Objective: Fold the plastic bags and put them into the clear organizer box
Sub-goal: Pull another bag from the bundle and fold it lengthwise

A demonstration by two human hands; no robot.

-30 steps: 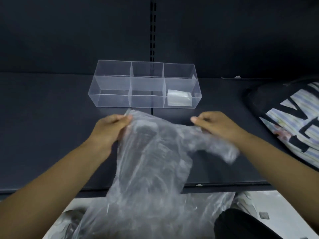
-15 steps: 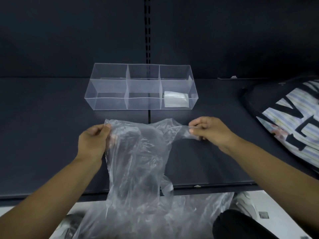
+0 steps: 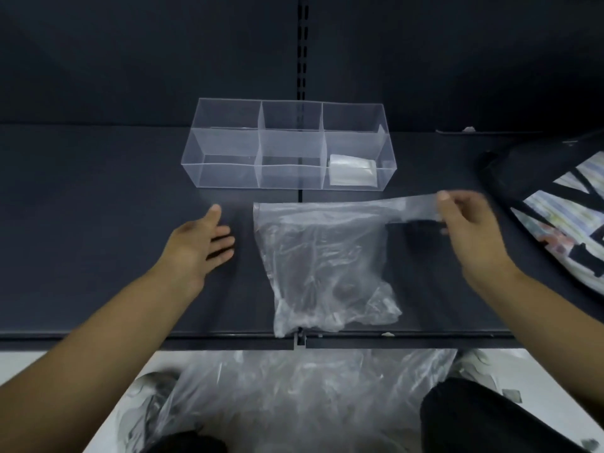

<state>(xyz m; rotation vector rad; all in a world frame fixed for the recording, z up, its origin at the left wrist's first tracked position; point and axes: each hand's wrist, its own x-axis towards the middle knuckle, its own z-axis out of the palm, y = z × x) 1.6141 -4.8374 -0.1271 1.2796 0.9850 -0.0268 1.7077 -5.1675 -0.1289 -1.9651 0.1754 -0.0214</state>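
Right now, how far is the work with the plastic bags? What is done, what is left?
Done: one folded bag lies in the right compartment of the clear organizer box. In hand: a second plastic bag lies spread on the shelf; the right hand pinches its handle, the left hand is open beside it, not touching. Left: fold and store this bag, then the pile of bags below the shelf.

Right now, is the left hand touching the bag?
Apart. The head view shows a strip of dark shelf between the left hand and the bag; the hand is open, beside the bag's left edge.
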